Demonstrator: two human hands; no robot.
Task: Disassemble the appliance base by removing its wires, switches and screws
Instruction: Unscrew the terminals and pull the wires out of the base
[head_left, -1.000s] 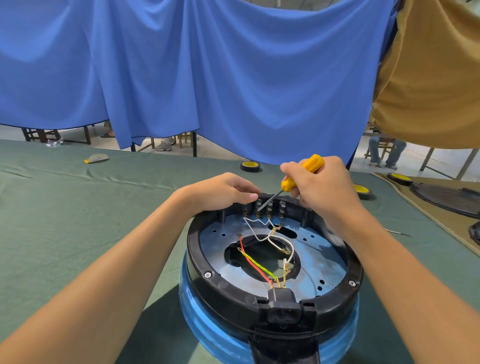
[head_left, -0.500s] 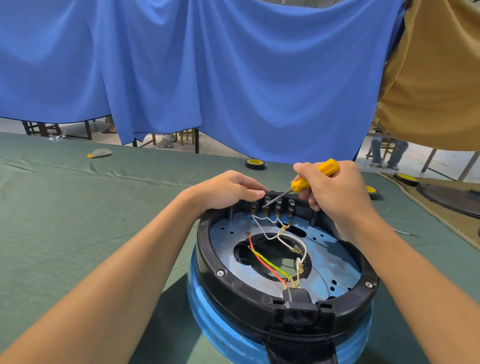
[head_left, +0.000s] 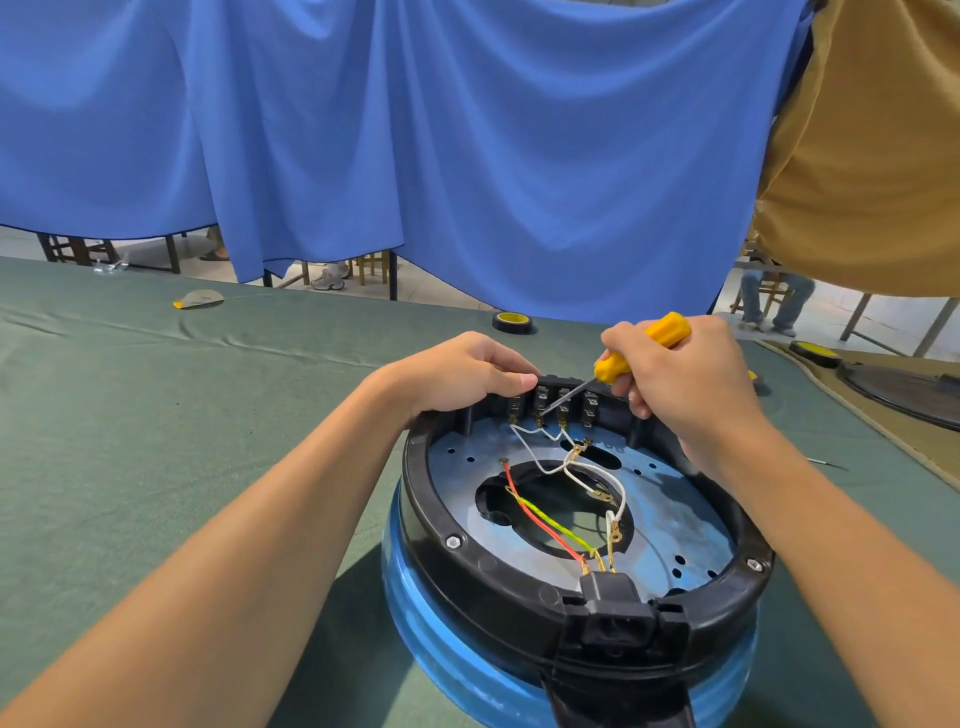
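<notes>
Two screws (head_left: 453, 542) show on the black rim of the appliance base (head_left: 498, 587), one near-left and one near-right. The base sits open side up on the green table (head_left: 156, 467), right in front of the person. Closest in, a black power socket (head_left: 610, 618) is set into the rim. Inside the base there's one red wire (head_left: 509, 478), one yellow-green wire (head_left: 574, 535) beside it, and white wires (head_left: 622, 491) looping over the middle hole (can't count those, they tangle). At the far wall four switches (head_left: 563, 408) stand in a row. The left hand (head_left: 462, 371) has its fingers curled over the far-left rim, gripping it. The right hand (head_left: 685, 384) is wrapped round a yellow screwdriver (head_left: 613, 366), with the tip at the second switch from the left. Further back lie two tape rolls (head_left: 511, 322), then a blue curtain (head_left: 467, 156).
</notes>
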